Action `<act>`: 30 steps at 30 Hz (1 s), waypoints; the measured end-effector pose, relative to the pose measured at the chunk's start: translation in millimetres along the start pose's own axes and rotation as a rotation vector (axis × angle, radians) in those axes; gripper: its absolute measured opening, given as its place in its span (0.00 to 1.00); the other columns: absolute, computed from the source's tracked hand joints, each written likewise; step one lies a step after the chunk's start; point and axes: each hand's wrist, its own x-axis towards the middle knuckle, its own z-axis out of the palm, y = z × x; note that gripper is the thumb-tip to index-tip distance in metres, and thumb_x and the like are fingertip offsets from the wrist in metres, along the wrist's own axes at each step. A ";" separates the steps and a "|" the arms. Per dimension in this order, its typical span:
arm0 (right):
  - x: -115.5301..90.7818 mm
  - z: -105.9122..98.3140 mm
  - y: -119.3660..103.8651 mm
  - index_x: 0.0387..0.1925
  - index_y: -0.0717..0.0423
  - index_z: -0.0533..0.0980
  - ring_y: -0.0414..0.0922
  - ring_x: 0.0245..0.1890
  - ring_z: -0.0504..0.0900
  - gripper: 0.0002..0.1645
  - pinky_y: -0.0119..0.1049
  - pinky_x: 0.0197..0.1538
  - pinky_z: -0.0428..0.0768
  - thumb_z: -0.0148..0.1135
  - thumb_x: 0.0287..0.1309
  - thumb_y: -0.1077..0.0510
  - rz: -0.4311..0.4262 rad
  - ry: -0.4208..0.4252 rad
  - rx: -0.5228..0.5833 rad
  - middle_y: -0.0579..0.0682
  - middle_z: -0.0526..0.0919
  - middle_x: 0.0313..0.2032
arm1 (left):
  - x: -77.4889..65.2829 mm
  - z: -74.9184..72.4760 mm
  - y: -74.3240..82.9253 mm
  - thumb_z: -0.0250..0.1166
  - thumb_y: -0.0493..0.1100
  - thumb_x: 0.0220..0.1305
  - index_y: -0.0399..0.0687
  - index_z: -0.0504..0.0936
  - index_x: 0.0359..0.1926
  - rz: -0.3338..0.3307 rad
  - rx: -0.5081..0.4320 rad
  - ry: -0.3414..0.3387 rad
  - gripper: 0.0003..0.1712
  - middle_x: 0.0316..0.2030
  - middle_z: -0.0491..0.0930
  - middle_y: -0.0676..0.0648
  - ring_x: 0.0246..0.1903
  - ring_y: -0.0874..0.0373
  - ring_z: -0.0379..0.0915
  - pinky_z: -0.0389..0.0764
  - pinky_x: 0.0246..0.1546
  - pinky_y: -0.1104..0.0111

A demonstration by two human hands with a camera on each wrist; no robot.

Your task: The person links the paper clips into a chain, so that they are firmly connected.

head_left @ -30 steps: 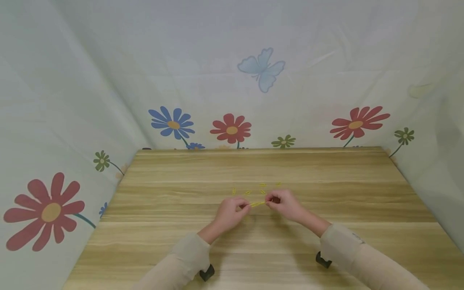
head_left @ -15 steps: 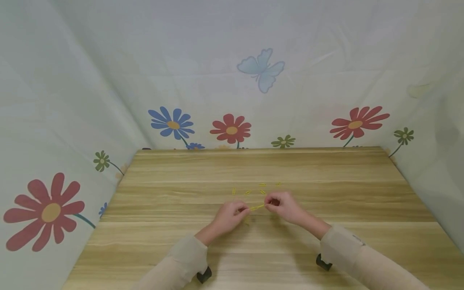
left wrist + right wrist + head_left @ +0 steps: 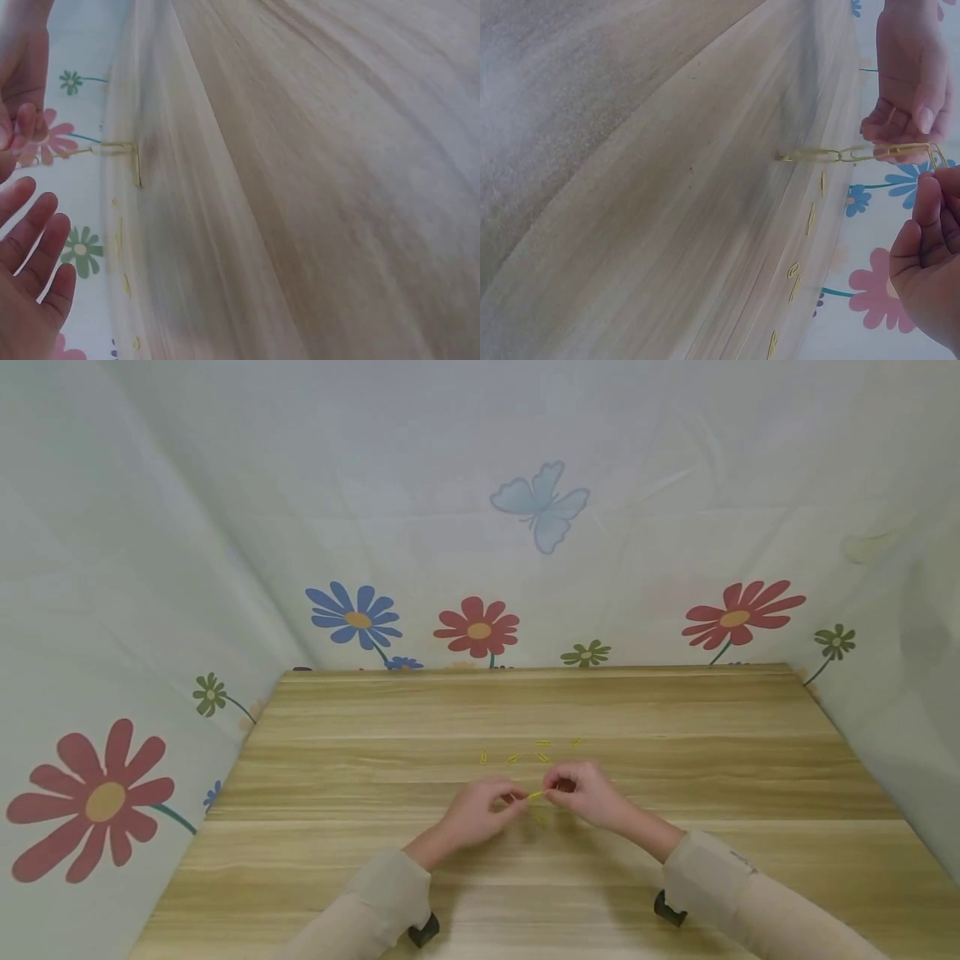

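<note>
Between my hands, close over the table, is a chain of linked yellow paper clips (image 3: 847,155). My right hand (image 3: 588,793) pinches its top clip between thumb and fingertips. From that clip the other links hang down, partly blurred in both wrist views. My left hand (image 3: 480,810) is right beside the top clip, with its fingertips at the clip's left end. In the left wrist view its fingers (image 3: 41,251) are loosely bent and spread apart. Several loose yellow paper clips lie beyond the hands, among them one upright-looking paper clip (image 3: 483,757) at the left.
The wooden table (image 3: 337,718) ends at a white curtain (image 3: 637,527) printed with flowers and a butterfly. Dark straps (image 3: 424,930) show under the cuffs of both light sleeves (image 3: 382,893).
Both hands have drawn closer together, the left moving slightly right. The chain was stretched between both pinches; now it hangs from the right hand and its lower end has swung right.
</note>
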 end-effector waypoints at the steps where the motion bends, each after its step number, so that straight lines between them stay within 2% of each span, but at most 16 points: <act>1: -0.1 0.1 -0.7 0.25 0.59 0.77 0.31 0.21 0.70 0.02 0.25 0.24 0.72 0.60 0.50 0.64 -0.005 0.001 -0.002 0.49 0.79 0.23 | 0.4 0.0 2.0 0.57 0.48 0.59 0.49 0.80 0.40 0.009 0.009 0.006 0.12 0.39 0.81 0.51 0.35 0.61 0.75 0.74 0.40 0.71; 12: -4.9 2.2 -2.6 0.25 0.60 0.77 0.32 0.21 0.68 0.03 0.24 0.24 0.70 0.60 0.51 0.63 0.012 -0.030 0.023 0.49 0.78 0.23 | 3.9 3.6 12.4 0.60 0.44 0.56 0.48 0.81 0.31 0.081 0.027 0.058 0.06 0.30 0.81 0.53 0.30 0.64 0.75 0.74 0.35 0.76; 16: -7.2 2.9 0.0 0.25 0.58 0.77 0.32 0.21 0.69 0.03 0.24 0.24 0.70 0.59 0.51 0.62 0.040 -0.042 0.031 0.48 0.77 0.23 | 3.2 4.2 11.5 0.60 0.43 0.57 0.47 0.81 0.31 0.091 0.028 0.053 0.06 0.29 0.81 0.53 0.30 0.65 0.75 0.74 0.35 0.76; 22: -9.9 4.8 6.1 0.26 0.59 0.76 0.31 0.20 0.68 0.03 0.24 0.22 0.69 0.59 0.51 0.62 0.045 -0.054 0.069 0.48 0.77 0.22 | 2.9 5.9 8.5 0.59 0.40 0.57 0.44 0.82 0.31 0.142 0.034 0.040 0.06 0.28 0.81 0.52 0.29 0.65 0.75 0.74 0.34 0.77; 25: -10.2 5.3 10.3 0.27 0.60 0.76 0.31 0.21 0.68 0.04 0.25 0.22 0.69 0.59 0.51 0.62 0.037 -0.060 0.085 0.49 0.78 0.23 | 2.8 6.3 7.5 0.59 0.40 0.57 0.43 0.82 0.31 0.141 0.046 0.038 0.07 0.28 0.81 0.52 0.29 0.65 0.75 0.74 0.34 0.77; 30: -10.2 2.3 19.7 0.31 0.62 0.77 0.33 0.23 0.70 0.07 0.25 0.26 0.70 0.58 0.53 0.60 0.088 -0.045 0.101 0.52 0.79 0.28 | 1.2 5.6 6.4 0.58 0.42 0.58 0.46 0.82 0.32 0.093 0.067 0.036 0.07 0.28 0.81 0.53 0.29 0.65 0.75 0.74 0.34 0.76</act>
